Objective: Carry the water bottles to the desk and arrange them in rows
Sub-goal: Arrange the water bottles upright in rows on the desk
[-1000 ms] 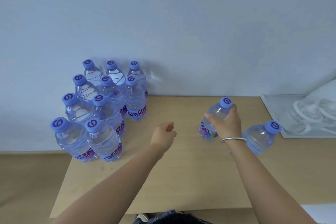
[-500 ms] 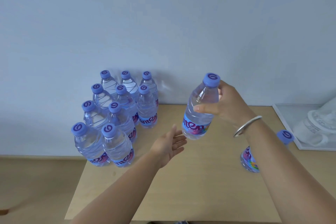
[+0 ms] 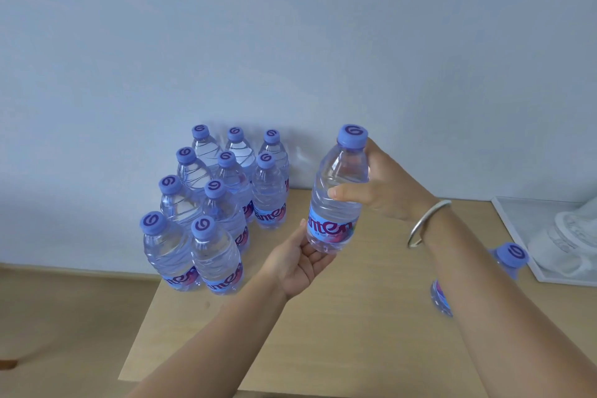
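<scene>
Water bottles, blue caps: 11 in all
- 9 standing in a cluster (image 3: 223,203) at the back left of the desk (image 3: 355,349), against the wall
- 1 lifted bottle (image 3: 336,197) above the desk, between two hands
- 1 lone bottle (image 3: 508,260) at the right, mostly hidden behind a forearm
Hands: 2, left hand (image 3: 298,263) and right hand (image 3: 384,187)
Bracelet (image 3: 426,223): 1
Desk: 1
White tray (image 3: 513,236): 1, holding white items too blurred to count

The right hand (image 3: 392,186) has lifted a bottle (image 3: 337,195) off the desk and swung it toward the left edge. The left hand (image 3: 298,263) has opened and now cups its base.
</scene>
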### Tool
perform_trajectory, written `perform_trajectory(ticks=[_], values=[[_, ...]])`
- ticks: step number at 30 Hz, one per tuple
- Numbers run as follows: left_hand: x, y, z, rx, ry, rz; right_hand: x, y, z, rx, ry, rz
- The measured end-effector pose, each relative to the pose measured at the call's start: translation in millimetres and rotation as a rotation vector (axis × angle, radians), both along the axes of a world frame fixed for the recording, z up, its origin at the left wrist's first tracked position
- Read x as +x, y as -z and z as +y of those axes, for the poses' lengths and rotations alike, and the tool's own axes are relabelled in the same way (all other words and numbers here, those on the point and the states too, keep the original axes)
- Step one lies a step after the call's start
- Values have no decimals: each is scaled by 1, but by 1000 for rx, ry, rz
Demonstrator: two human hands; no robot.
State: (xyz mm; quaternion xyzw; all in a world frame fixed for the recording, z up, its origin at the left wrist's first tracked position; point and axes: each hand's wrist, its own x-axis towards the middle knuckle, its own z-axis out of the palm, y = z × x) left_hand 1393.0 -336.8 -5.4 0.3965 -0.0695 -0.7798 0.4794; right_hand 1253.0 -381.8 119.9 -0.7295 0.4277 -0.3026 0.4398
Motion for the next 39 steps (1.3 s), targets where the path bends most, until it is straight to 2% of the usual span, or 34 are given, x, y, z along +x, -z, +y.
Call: perform_trajectory(ticks=[5, 11, 17, 19, 22, 28, 36, 39], values=[[1, 6, 7, -10, -140, 43, 3, 12, -6, -14, 108, 186], [10, 15, 17, -57, -181, 42, 12, 24, -5, 23, 203, 223], [25, 21, 20, -122, -61, -150, 17, 29, -5, 17, 230, 110], [36, 20, 19, -168, 32, -332, 19, 31, -4, 18, 265, 63], [58, 23, 22, -267, 166, -696, 22, 33, -4, 20, 256, 87], [62, 20, 20, -548, 321, -1006, 31, 34, -4, 38, 75, 81], [60, 28, 22, -539, 153, -1035, 42, 34, -4, 37, -88, 143], [60, 35, 24, -497, 154, -1049, 47, 40, -5, 21, -92, 166]])
